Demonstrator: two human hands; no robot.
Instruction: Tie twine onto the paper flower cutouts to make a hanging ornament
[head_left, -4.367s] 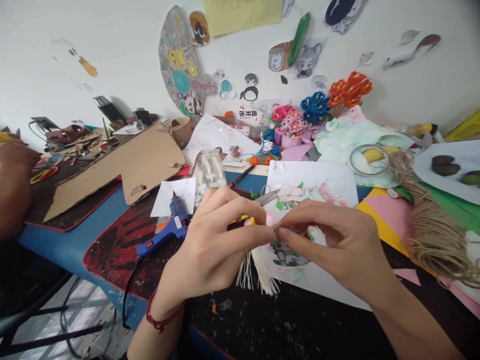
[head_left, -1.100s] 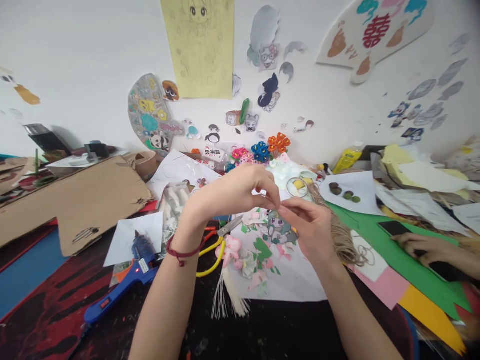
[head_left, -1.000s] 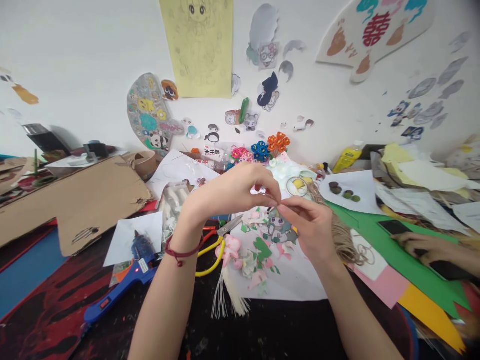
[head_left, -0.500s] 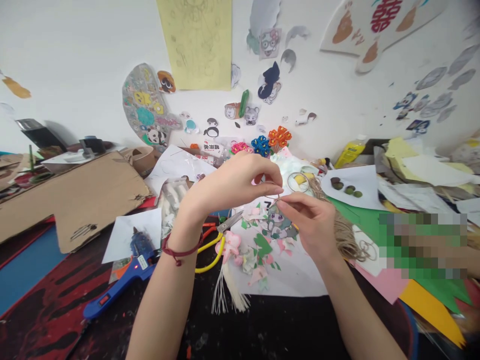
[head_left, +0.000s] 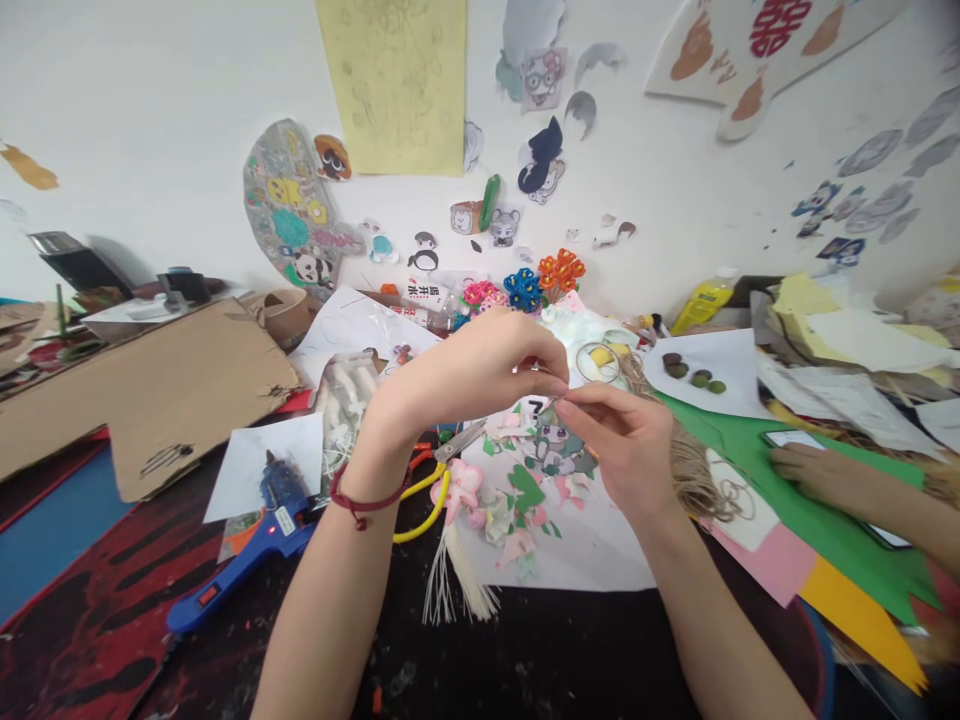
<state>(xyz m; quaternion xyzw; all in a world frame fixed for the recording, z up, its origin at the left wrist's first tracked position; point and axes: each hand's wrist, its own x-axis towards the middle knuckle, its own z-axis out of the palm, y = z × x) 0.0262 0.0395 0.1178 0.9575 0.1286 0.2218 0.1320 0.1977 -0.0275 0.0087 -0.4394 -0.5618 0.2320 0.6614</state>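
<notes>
Above a white sheet (head_left: 592,545) strewn with pink and green paper scraps, my two hands meet at the fingertips. My left hand (head_left: 502,355), with a dark red cord bracelet at the wrist, is closed in a pinch on something too small to make out. The fingers of my right hand (head_left: 626,430) pinch at the same spot, and what they hold is also unclear. Below lie scissors with yellow handles (head_left: 431,515), a pink flower piece (head_left: 459,484) with a cream tassel (head_left: 469,580), and a cartoon cutout (head_left: 555,445).
A blue glue gun (head_left: 259,550) lies at the left by cardboard (head_left: 187,390). Twine (head_left: 690,470) is right of my right hand. Another person's hand (head_left: 817,470) rests over a phone (head_left: 795,438) on green paper (head_left: 727,430). Behind stand flowers (head_left: 523,290) and a yellow bottle (head_left: 703,302).
My hands have shifted very slightly and remain pinched together. The thin strand seen between them before is now hardly visible. At the right, the other person's hand and the phone now show clearly.
</notes>
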